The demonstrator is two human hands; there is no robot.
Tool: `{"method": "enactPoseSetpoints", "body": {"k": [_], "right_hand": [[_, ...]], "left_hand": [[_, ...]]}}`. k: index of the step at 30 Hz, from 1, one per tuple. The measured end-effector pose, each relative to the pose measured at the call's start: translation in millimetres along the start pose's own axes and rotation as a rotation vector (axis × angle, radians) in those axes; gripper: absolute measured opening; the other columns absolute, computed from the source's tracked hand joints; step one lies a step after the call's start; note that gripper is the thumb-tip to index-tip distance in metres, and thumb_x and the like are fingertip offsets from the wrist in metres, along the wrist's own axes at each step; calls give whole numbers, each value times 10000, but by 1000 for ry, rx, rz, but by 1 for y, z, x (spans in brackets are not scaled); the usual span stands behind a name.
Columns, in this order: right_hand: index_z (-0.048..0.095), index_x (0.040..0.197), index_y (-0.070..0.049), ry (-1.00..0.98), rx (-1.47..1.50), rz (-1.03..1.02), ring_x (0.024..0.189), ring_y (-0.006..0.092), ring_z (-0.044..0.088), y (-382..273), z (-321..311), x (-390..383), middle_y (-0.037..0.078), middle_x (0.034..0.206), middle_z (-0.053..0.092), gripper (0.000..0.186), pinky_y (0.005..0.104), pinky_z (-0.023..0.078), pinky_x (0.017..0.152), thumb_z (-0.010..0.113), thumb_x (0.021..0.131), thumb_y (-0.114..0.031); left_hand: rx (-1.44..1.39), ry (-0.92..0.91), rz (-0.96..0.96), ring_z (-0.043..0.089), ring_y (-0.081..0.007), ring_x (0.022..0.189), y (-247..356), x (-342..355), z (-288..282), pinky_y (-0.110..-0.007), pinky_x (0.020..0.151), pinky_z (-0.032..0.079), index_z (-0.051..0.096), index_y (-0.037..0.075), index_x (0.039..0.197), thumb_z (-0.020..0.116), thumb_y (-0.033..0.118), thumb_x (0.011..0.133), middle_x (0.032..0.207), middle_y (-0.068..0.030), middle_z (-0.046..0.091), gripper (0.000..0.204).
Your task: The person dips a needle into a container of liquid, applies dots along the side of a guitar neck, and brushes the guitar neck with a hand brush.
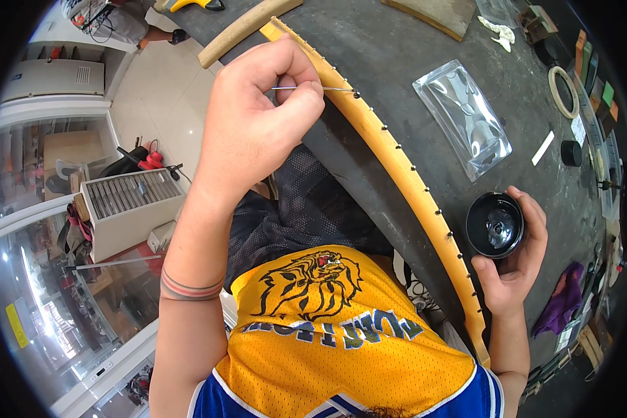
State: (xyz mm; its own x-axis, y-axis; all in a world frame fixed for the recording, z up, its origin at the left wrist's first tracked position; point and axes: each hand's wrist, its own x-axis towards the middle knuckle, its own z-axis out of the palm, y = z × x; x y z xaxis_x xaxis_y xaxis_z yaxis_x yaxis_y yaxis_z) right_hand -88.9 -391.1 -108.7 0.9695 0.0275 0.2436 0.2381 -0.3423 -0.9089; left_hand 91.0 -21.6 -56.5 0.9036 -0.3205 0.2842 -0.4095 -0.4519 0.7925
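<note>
My left hand (261, 115) is closed in a pinch around a thin metal needle (338, 89). The needle's far end meets a small black blob on the edge of a long, yellowish wooden strip (390, 160). More dark spots sit at intervals along that same edge, and the strip runs from the upper middle down toward my right arm. In my right hand (512, 272) is a small, round black bowl (495, 224), gripped between thumb and fingers beside the strip. Its glossy inside faces up; I cannot make out what it contains.
On the dark tabletop (383, 52) lie a clear plastic package (463, 118), a white strip (543, 148), a tape roll (563, 92) and a purple cloth (561, 299). A curved wooden bar (247, 29) lies at the far end. Another person (122, 24) is at upper left.
</note>
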Motion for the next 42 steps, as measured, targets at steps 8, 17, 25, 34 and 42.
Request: {"method": "enactPoseSetpoints", "body": {"k": [8,17,25,34,42], "right_hand": [[470,1625,13,3,5,-18,1490,358,556,1,0,-1,252,1585,519,945,463,461,1264,950,855,-251],[475,1616,18,-9,-10,-48,1490,366,556,0,-1,2,246,1573,526,943,472,459,1263,956,850,-251],[487,1611,11,-10,-28,-44,1488,362,556,-1,-2,3,246,1576,532,936,470,448,1265,958,850,-262],[489,1610,18,4,-14,-55,1485,359,553,-1,2,4,247,1578,539,935,469,438,1270,961,852,-258],[492,1610,22,10,-4,-12,1486,352,550,-4,2,3,241,1583,538,922,462,427,1275,957,871,-276]], "left_hand": [[39,38,33,520,-119,687,-1,-2,0,-390,974,565,631,4,836,684,15,872,717,-10,537,65],[81,34,145,503,-165,652,0,-1,5,-588,1315,427,620,18,815,660,-7,858,680,-21,491,65],[122,21,172,510,-161,659,-2,0,5,-594,1318,421,621,17,824,660,-4,866,702,-15,509,61],[30,34,130,512,-93,736,-6,2,-3,-573,1346,391,638,22,843,670,-13,881,786,28,550,61],[8,-31,229,525,-157,695,-8,1,-6,-620,1297,450,627,19,816,654,-34,824,721,-7,503,60]]}}
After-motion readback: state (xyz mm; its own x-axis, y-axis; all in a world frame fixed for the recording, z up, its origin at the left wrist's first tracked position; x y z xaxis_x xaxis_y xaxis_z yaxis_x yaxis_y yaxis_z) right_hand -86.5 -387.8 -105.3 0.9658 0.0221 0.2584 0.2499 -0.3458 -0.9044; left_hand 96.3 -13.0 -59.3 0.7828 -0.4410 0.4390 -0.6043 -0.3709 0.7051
